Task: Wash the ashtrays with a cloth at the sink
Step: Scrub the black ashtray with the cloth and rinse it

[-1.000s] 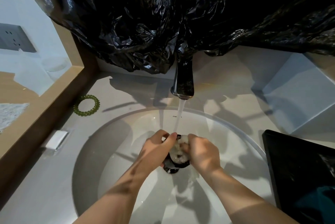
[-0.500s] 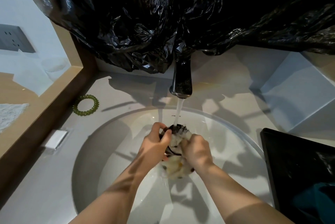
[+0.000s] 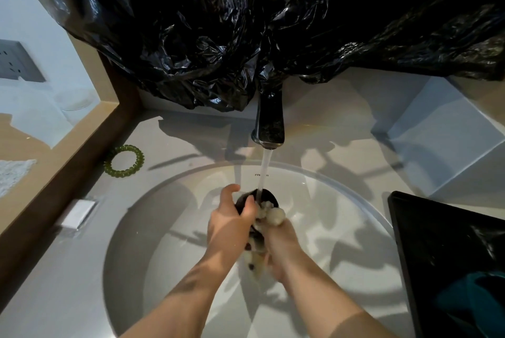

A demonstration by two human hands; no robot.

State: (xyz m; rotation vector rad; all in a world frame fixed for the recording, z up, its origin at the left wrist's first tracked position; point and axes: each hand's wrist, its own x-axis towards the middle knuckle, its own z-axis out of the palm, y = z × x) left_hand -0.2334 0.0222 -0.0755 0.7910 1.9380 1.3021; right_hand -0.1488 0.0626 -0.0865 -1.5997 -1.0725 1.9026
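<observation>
Ashtray (image 3: 270, 197): dark, round, held over the sink (image 3: 341, 217) bowl, directly under the stream from the tap (image 3: 269, 121); left hand (image 3: 229, 228) grips it, fingers curled round its edge; right hand (image 3: 281, 244) closed on a wet white cloth (image 3: 274, 214), pressed against the ashtray. Judgement: ashtray rigid, probably glass or ceramic, fairly heavy for its size, liable to chip if dropped on the basin; wet surface likely slippery; safest hold is across the rim, thumb opposing fingers, kept low over the bowl. Cloth soft, soaked, should conform to hollows; bunch it in the palm.
</observation>
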